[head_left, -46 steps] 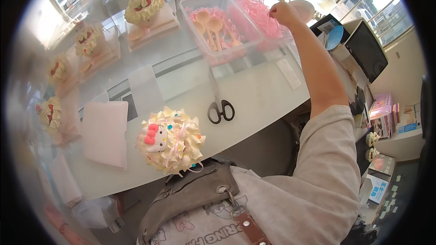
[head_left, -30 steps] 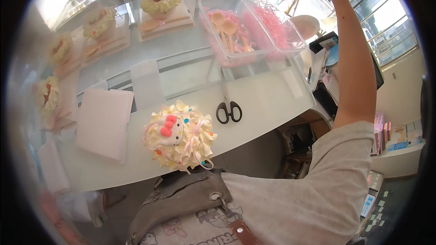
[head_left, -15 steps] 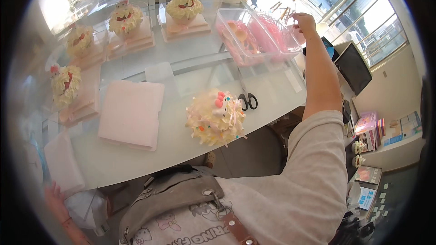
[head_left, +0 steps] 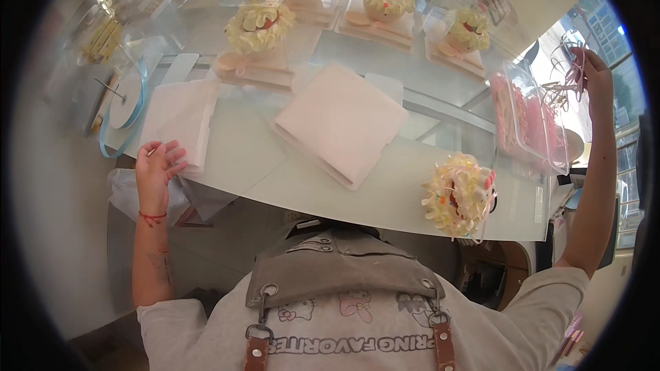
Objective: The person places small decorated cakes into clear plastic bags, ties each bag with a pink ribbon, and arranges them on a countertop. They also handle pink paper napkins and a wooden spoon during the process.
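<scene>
My right hand [head_left: 592, 72] is raised at the far right, its fingers closed on a bundle of thin looped ribbons [head_left: 558, 93] beside a clear plastic bin [head_left: 507, 120]. Pink strands and light wooden spoons fill that bin. At the left, my left hand [head_left: 162, 163] has its fingers apart and holds nothing. It is over the near edge of a flat pale pink folded sheet [head_left: 180, 113]. On the table's right front edge stands a cream-frilled, cake-like ornament [head_left: 457, 196] with a pink bow and ribbon tails. A larger pale folded board [head_left: 340, 124] lies mid-table.
Along the back, several similar frilled pieces, one with a red bow [head_left: 260, 27], sit on pale bases with wooden spoons [head_left: 239, 62]. A reel of blue ribbon [head_left: 127, 99] stands at the left. The glass table [head_left: 302, 196] has a curved front edge.
The view has swung left. My right hand has lifted up from the bin with thin ribbons in it. My left hand has come up from below the table edge to the folded sheet.
</scene>
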Tool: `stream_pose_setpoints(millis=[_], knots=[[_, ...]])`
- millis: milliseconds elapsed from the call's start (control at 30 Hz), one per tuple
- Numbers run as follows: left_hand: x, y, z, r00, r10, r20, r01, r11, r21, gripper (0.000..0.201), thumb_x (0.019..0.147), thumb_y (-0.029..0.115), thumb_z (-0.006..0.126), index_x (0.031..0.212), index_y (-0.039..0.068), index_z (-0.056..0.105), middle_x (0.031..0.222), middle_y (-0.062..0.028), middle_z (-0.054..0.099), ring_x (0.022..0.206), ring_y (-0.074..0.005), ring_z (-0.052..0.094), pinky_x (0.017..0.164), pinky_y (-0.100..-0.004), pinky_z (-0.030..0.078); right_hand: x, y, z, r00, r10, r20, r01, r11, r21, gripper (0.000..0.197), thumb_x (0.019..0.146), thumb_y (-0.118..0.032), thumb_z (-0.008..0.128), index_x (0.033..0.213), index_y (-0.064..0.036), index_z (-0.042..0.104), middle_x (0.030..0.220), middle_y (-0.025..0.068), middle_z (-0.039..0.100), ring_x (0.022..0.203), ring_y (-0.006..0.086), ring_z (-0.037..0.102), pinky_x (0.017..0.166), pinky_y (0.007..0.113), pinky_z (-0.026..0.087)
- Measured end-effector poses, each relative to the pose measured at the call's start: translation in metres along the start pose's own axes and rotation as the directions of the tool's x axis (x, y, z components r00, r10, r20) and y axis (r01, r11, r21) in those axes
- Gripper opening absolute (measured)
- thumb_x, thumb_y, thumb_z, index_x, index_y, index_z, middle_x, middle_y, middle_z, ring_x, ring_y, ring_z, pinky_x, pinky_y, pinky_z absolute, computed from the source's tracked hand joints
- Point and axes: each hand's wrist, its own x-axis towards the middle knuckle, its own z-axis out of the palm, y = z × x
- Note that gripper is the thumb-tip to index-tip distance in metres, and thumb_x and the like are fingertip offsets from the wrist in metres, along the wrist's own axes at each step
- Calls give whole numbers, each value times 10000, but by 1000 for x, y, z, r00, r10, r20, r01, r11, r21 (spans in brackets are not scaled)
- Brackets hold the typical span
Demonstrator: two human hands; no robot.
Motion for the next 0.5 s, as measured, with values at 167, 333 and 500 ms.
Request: stream_pose_setpoints(millis=[167,333,500], knots=[[2,6,15,981,189,32,-192,973,126,250,941,108,551,1135,2,434,1254,-180,504,1144,-256,545,942,-358,508,-30,-128,108,886,-330,326,345,939,13,258,920,-280,623,966,-35,690,655,-17,568,441,14,423,399,173,309],[17,17,8,983,165,75,-171,982,81,317,915,61,575,1178,-29,421,1310,-170,407,1209,-273,492,965,-365,500,-81,-188,225,715,-192,672,285,958,-30,120,821,-98,689,833,13,644,667,33,619,502,80,497,479,238,406],[54,27,-5,966,212,148,-228,968,103,340,903,41,574,1199,-34,425,1308,-167,408,1225,-283,472,1006,-378,459,-102,-188,276,592,-19,806,215,967,-135,81,814,-59,678,797,9,636,679,51,639,549,100,582,493,244,463]])
